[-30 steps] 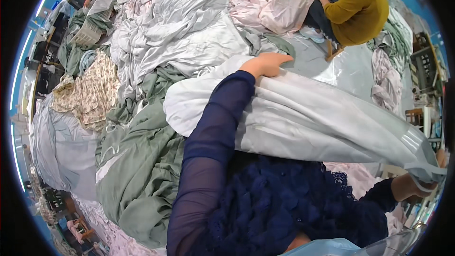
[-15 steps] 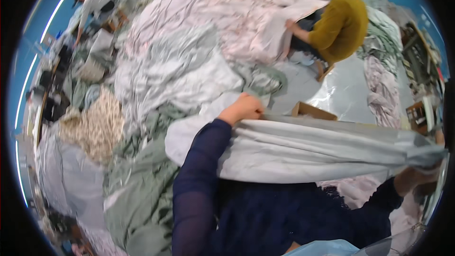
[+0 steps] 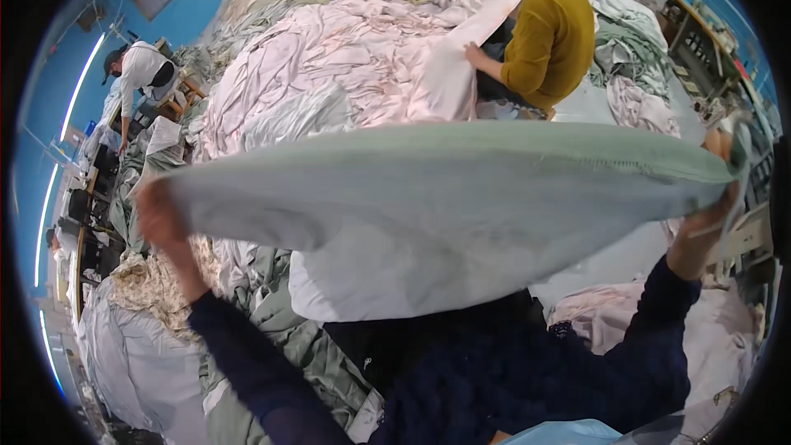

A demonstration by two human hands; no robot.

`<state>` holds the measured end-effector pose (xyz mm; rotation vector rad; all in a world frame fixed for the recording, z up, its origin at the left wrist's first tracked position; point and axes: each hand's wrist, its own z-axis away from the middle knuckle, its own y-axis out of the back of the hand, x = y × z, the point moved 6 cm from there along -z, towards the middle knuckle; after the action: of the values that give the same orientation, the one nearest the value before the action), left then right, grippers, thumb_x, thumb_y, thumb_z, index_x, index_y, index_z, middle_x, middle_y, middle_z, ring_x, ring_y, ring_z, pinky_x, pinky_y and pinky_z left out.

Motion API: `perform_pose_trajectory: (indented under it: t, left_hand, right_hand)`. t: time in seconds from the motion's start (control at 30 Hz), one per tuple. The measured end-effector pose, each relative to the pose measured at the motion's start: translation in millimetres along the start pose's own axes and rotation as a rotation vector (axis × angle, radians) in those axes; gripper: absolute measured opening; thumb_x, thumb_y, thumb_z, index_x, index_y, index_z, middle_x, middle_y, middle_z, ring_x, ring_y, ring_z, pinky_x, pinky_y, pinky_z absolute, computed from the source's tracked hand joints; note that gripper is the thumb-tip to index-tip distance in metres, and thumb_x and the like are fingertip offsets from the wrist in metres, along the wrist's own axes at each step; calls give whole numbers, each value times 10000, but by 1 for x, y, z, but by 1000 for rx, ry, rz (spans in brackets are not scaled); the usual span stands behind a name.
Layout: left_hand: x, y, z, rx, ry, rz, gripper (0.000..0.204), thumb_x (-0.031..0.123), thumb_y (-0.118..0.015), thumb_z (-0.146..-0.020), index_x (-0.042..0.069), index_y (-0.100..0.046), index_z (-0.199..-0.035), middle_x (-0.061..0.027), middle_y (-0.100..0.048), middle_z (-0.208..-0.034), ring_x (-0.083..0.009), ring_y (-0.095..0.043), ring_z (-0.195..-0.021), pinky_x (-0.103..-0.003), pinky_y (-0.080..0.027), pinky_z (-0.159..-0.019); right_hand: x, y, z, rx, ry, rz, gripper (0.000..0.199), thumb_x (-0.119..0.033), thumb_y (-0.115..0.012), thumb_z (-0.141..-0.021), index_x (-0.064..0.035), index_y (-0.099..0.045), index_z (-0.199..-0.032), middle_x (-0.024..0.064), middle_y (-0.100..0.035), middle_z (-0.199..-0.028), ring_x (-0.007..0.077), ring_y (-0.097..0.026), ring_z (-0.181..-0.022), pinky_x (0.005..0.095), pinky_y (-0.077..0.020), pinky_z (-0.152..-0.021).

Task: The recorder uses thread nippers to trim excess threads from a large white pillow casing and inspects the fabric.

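A wide piece of pale grey fabric [image 3: 428, 206] hangs stretched across in front of me, with a light green band along its upper edge. My left hand [image 3: 162, 216], slightly blurred, is closed on the fabric's left end. At the far right my right hand [image 3: 707, 213] grips the other end, partly covered by cloth and its green edge. Between the hands the fabric sags, and its lower part hangs over my lap.
Ahead lies a big heap of pinkish-white fabric [image 3: 329, 49]. A person in a mustard top [image 3: 550, 41] sits by it, handling cloth. Green fabric [image 3: 288, 371] is piled at my left, pinkish cloth [image 3: 601, 313] at my right. Another person [image 3: 144, 70] bends over at far left.
My left hand has moved far to the left, drawing the bunched fabric out into a wide sheet. My right hand has risen somewhat. The green upper band now shows.
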<state>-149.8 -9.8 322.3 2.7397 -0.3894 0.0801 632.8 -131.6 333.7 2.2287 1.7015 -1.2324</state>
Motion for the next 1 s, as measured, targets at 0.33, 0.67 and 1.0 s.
perform_pose_trajectory:
  t: [0.33,0.67,1.0]
  left_hand:
    - [58,208,56,-629,666,-76,73,45,-663,-920,-19,-654,-887,29,-590,-773,-74,-503,-712,-231,-402,-630]
    - [14,42,303,-845,1227,485,91,66,-700,-875,32,-666,-798,66,-595,-741,-24,-492,-687,-202,-382,-626]
    - [-4,36,321,-874,1304,556,64,46,-708,-859,25,-667,-815,56,-614,-732,-30,-506,-664,-198,-386,-609]
  right_hand:
    - [307,-118,-15,-466,-780,-308,191,-115,-605,-976,-23,-676,-1128,-12,-684,-845,33,-561,-566,161,-452,-489]
    - [413,-119,80,-345,-951,341,148,-214,-749,-893,-104,-651,-877,-106,-496,-616,14,-319,-392,198,-192,-360]
    - [468,-80,86,-430,-914,516,139,-232,-745,-893,-106,-697,-861,-94,-542,-627,12,-369,-428,205,-225,-391]
